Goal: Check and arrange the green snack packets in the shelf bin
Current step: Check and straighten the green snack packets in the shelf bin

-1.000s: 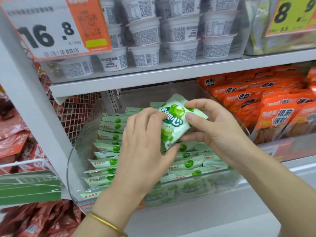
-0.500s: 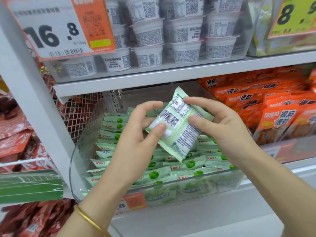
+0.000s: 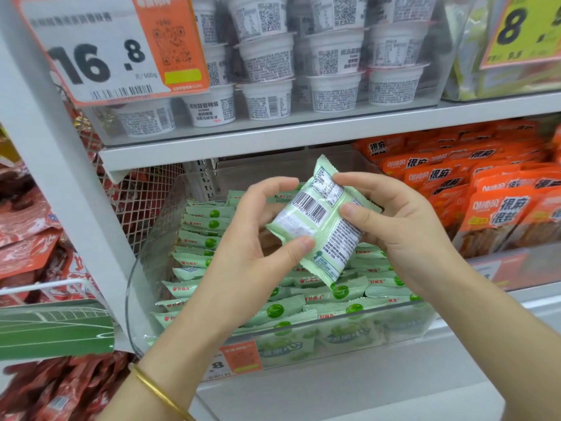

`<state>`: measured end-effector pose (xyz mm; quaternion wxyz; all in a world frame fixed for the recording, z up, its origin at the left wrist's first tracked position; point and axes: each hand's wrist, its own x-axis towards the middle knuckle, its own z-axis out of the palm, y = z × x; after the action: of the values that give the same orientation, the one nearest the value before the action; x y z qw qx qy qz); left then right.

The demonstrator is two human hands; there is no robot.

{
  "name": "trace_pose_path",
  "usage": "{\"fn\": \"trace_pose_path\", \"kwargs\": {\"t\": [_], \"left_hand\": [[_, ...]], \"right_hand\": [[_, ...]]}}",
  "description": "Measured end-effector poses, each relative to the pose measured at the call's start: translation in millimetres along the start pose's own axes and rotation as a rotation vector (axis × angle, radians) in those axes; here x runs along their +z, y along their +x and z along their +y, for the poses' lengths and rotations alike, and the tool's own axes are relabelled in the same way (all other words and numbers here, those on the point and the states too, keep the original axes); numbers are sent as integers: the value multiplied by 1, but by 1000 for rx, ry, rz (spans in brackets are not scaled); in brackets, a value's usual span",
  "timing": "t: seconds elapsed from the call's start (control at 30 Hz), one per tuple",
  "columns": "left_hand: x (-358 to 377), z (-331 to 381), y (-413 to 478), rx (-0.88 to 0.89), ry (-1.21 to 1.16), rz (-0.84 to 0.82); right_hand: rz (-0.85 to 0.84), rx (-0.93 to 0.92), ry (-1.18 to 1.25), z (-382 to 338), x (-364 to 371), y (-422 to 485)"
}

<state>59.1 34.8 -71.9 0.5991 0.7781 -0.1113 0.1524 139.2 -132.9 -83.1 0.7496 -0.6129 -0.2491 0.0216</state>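
**Shelf Bay Layout and Packet Position**

White metal shelving (image 3: 273, 138) fills the view in two tiers. The upper tier carries stacked white cups (image 3: 267, 98) with printed codes, behind an orange-and-white price tag (image 3: 100, 56) reading 16.8. A yellow tag (image 3: 528, 25) hangs at the upper right. On the lower tier sits a clear plastic bin (image 3: 154, 268), which has a small price label (image 3: 239, 358) on its front wall. Wire mesh (image 3: 136, 202) stands to its left, with red packets (image 3: 27, 232) beyond it. Orange packets (image 3: 498, 208) fill the neighbouring space on the right.

Inside the bin, green snack packets (image 3: 206, 232) lie in overlapping rows.

I hold one green packet (image 3: 321, 220) above the bin, tilted, with its barcode side facing me.

- My left grip (image 3: 243, 268) pinches the packet's lower left edge between the thumb and curled fingers. A gold bangle (image 3: 158, 390) is on that wrist.
- My right grip (image 3: 403, 235) pinches the packet's right side, with the thumb pressed on the printed face and the forefinger at the top edge.
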Motion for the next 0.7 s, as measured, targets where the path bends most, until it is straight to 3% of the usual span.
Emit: {"fn": "trace_pose_path", "kwargs": {"t": [0.13, 0.33, 0.4, 0.5, 0.6, 0.7], "left_hand": [[4, 0, 2, -69, -55, 91], [-3, -21, 14, -465, -247, 342], [-5, -20, 19, -527, -308, 333], [-3, -20, 26, -582, -280, 272], [-2, -20, 33, -620, -317, 241], [-4, -20, 42, -551, -314, 305]], "right_hand": [[20, 13, -41, 4, -2, 1], [-43, 153, 89, -2, -1, 1], [-40, 124, -60, 0, -1, 1], [-67, -72, -397, 4, -1, 3], [-119, -173, -549, 6, -2, 12], [-5, -384, -818, 10, -10, 25]]}}
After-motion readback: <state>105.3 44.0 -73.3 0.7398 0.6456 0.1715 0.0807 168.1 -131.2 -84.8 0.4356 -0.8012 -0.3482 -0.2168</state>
